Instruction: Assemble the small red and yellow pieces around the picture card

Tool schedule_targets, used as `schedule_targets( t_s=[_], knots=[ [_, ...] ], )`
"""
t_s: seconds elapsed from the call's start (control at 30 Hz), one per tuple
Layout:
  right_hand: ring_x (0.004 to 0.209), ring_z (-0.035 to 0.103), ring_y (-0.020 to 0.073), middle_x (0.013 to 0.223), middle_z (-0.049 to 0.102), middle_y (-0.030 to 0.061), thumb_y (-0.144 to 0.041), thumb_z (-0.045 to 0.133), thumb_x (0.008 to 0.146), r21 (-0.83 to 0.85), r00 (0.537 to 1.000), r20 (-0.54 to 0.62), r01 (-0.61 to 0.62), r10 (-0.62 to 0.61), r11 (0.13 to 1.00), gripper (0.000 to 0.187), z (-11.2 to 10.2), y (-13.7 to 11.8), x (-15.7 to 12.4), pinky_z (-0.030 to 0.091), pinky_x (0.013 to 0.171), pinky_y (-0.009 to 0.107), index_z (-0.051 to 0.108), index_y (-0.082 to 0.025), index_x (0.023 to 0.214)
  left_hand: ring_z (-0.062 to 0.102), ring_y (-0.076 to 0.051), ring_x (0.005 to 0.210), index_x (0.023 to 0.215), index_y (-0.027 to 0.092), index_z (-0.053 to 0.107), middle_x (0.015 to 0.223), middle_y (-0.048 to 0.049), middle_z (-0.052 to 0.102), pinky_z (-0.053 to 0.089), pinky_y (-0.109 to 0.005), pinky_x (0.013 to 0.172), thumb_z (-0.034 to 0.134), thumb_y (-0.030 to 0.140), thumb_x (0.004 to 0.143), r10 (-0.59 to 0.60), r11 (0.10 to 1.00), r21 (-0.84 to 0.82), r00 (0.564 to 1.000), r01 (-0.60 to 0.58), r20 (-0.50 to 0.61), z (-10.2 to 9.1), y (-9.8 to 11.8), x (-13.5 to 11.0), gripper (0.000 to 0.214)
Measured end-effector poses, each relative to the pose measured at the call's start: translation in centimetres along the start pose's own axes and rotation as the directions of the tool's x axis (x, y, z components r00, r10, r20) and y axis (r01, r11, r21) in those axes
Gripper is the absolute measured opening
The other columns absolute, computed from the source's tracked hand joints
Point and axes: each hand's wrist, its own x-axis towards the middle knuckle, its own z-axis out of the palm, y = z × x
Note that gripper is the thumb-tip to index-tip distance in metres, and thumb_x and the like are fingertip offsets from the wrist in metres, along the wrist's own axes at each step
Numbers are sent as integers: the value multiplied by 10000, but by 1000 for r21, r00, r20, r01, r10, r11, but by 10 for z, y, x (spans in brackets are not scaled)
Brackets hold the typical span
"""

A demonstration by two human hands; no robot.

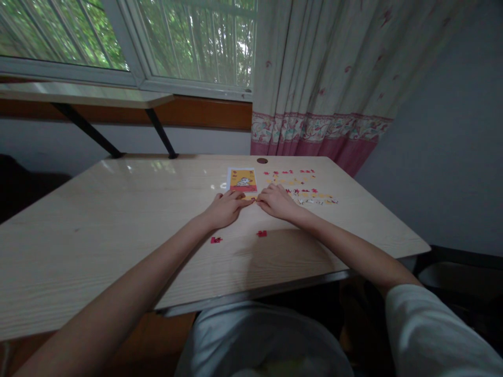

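My left hand [227, 208] and my right hand [276, 201] rest side by side on the light wooden table [118, 225], fingertips meeting over small yellow puzzle pieces [249, 198]. Both hands have fingers curled in a pinch; what they hold is too small to name. Just beyond the hands lies a picture card [242, 179] in orange and red with a white border. Several loose puzzle pieces [302, 186], red, yellow and white, are spread to the right of the card. Two red pieces [216, 240] [261, 233] lie near my forearms.
A window [129, 42] with a sill shelf on black brackets stands behind the table. A floral curtain [334, 78] hangs at the back right. A round cable hole [262, 161] is at the table's far edge. The table's right edge drops off near a grey wall.
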Motion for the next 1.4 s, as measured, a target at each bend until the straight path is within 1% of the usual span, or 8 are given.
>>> schedule_targets(
  t_s=[0.2, 0.27, 0.37, 0.5, 0.73, 0.9, 1.17, 1.4],
  knots=[
    [958, 492, 226, 976, 681, 70, -320, 485, 918, 25, 999, -20, -37, 38, 999, 243, 3, 3, 1, 267, 793, 343, 684, -194, 977, 469, -263, 1164, 1319, 341, 499, 1289, -80, 550, 360, -419, 870, 327, 188, 913, 28, 998, 60, 1000, -28, 2, -4, 0, -4, 467],
    [959, 496, 225, 981, 682, 68, -327, 493, 913, 39, 998, -25, -55, 56, 998, 244, 4, 3, 1, 271, 797, 342, 687, -198, 985, 480, -259, 1162, 1324, 325, 486, 1288, -72, 565, 355, -420, 872, 329, 190, 915, 24, 999, 49, 1000, -24, -9, -5, 0, -5, 458],
    [966, 499, 223, 993, 680, 69, -337, 498, 911, 63, 997, -28, -71, 73, 995, 252, 5, 4, 2, 279, 810, 341, 688, -207, 1013, 496, -256, 1143, 1288, 291, 514, 1256, -73, 594, 354, -420, 872, 327, 221, 927, 10, 1000, 30, 1000, -10, -23, -5, -1, -4, 412],
    [973, 499, 219, 1012, 675, 70, -332, 496, 916, 82, 998, -27, -51, 53, 995, 266, 4, 4, 1, 283, 832, 341, 685, -219, 1065, 486, -262, 1149, 1262, 276, 543, 1268, -89, 582, 354, -427, 881, 318, 238, 933, 18, 999, 33, 1000, -17, -25, -2, -2, -4, 401],
    [953, 497, 215, 1006, 677, 62, -326, 499, 917, 84, 999, -25, -27, 29, 996, 261, 1, 3, -1, 283, 823, 341, 703, -223, 1042, 492, -263, 1140, 1272, 283, 529, 1266, -78, 582, 361, -416, 857, 329, 211, 925, 24, 999, 44, 999, -22, -33, -3, -2, -5, 407],
    [967, 493, 221, 1009, 675, 71, -321, 489, 921, 72, 1000, -17, -19, 21, 997, 273, 1, 2, -2, 278, 825, 348, 698, -225, 1067, 492, -263, 1136, 1265, 278, 532, 1270, -77, 581, 364, -417, 850, 321, 229, 937, 17, 999, 48, 999, -16, -31, -3, -2, -5, 393],
    [962, 479, 228, 1007, 673, 85, -327, 444, 944, 7, 1000, -4, -11, 11, 1000, 309, -2, -2, -3, 269, 813, 360, 694, -216, 1086, 484, -267, 1136, 1273, 272, 529, 1278, -81, 573, 358, -425, 873, 320, 221, 934, 15, 999, 51, 1000, -14, -22, -5, 1, -6, 400],
    [958, 483, 220, 995, 678, 86, -314, 450, 941, -3, 1000, 13, -9, 9, 1000, 304, -4, -4, -5, 264, 802, 345, 682, -194, 1097, 482, -256, 1143, 1307, 325, 481, 1285, -57, 572, 350, -430, 880, 321, 183, 928, 29, 998, 58, 1000, -29, -7, -6, 2, -7, 436]
  ],
)
